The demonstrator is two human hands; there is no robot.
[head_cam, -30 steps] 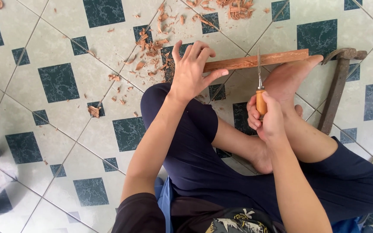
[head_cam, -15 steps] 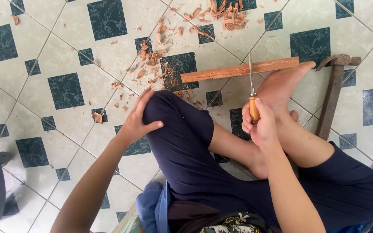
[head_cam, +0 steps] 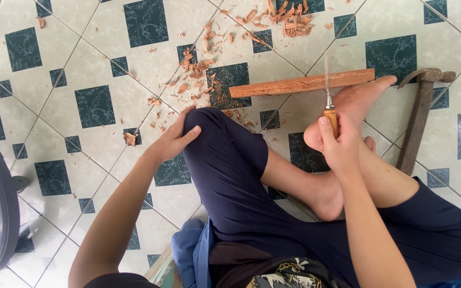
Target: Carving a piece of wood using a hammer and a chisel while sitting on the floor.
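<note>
On the tiled floor, a wood stick (head_cam: 301,84) is pinned under a bare foot (head_cam: 348,106).
Above the stick, a chisel (head_cam: 328,104) is clamped in the right hand (head_cam: 340,146) for cutting; the left hand (head_cam: 174,140) is rested open on the knee.

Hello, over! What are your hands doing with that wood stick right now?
Right hand grips chisel, blade on wood strip. Left hand resting on knee, off the wood. Foot pins strip; hammer lies beside.
</note>
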